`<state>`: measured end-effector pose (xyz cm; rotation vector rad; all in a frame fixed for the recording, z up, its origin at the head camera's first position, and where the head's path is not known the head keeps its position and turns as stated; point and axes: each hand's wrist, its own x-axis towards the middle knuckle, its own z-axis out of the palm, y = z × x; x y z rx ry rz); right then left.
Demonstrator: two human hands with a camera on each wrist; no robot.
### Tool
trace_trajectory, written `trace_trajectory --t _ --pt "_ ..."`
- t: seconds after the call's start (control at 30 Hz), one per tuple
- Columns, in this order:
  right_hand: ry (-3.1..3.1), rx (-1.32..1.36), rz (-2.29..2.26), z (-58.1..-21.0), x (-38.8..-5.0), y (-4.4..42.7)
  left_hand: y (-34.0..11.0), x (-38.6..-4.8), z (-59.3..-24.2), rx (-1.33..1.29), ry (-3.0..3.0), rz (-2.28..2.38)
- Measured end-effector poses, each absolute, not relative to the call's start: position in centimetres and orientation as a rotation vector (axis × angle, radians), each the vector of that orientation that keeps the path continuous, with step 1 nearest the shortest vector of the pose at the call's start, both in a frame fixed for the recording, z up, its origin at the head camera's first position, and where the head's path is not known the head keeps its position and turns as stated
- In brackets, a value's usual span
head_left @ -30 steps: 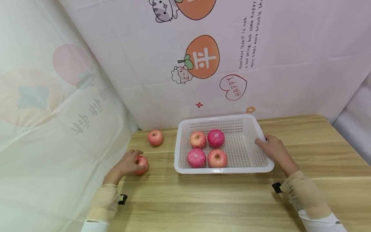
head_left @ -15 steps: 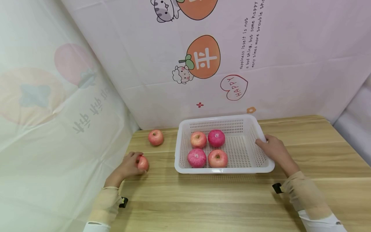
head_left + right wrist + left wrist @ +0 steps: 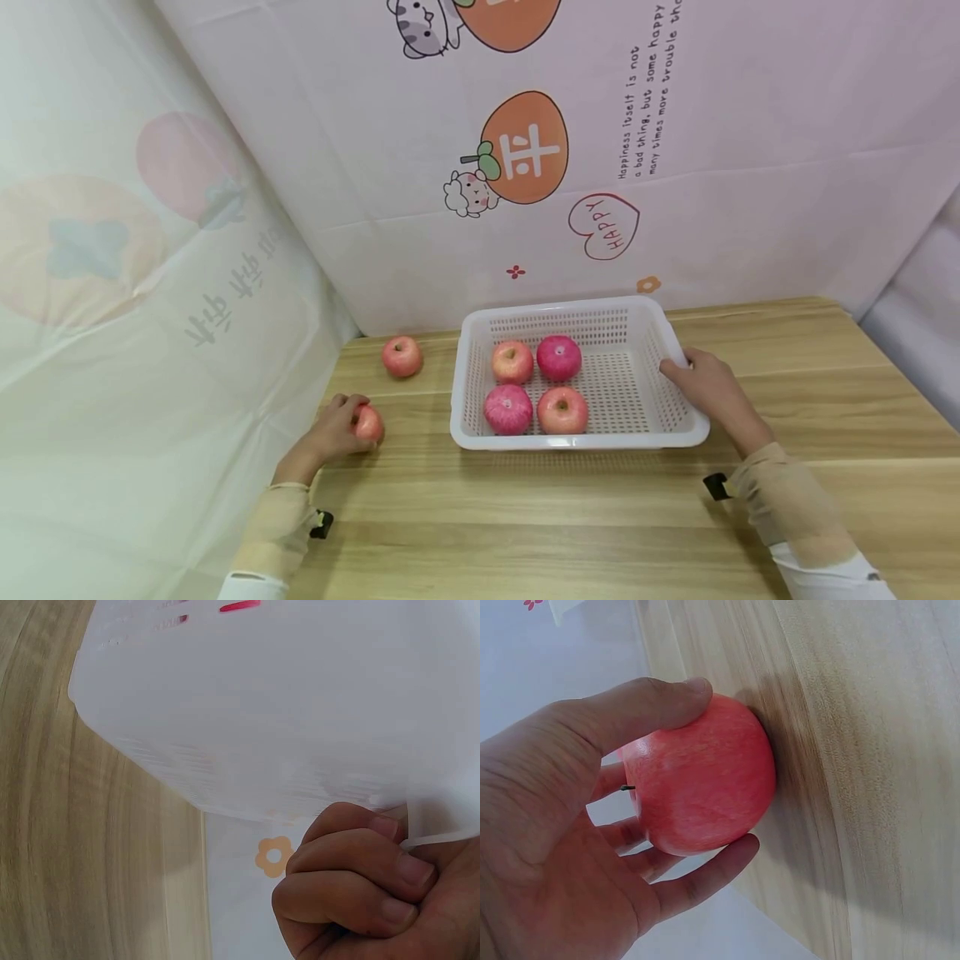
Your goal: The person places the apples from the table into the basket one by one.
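At the table's left edge, my left hand (image 3: 333, 432) grips a red apple (image 3: 367, 423). In the left wrist view the thumb and fingers of that hand (image 3: 592, 802) lie round the apple (image 3: 705, 776), its stem toward the palm. My right hand (image 3: 711, 385) holds the right rim of a white perforated basket (image 3: 577, 442), thumb over the top. The right wrist view shows the fingers of this hand (image 3: 360, 885) curled beneath the rim of the basket (image 3: 240, 697). Inside the basket are two lighter red apples (image 3: 513, 362) and two deep pink ones (image 3: 559, 358).
Another red apple (image 3: 402, 357) sits on the wooden table (image 3: 487, 517) near its back left corner, left of the basket. A printed white cloth (image 3: 375, 167) hangs behind the table, and a pale cloth (image 3: 90, 400) covers the left side.
My left hand's thumb and fingers have closed round the apple at the left edge, which has shifted very slightly. The right hand and basket stay in place.
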<state>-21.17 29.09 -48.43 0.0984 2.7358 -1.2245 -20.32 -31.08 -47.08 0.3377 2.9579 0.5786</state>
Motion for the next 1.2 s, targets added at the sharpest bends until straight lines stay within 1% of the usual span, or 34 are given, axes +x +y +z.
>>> trace_trajectory --t 0.37,1.2 --pt "2.739 0.098 -1.224 -48.5 -21.2 29.2 -31.2 -20.8 -47.2 0.332 2.943 0.541" --pt "2.737 0.089 -1.236 -48.5 -21.1 29.1 -29.8 -22.0 -45.3 0.361 2.927 0.535"
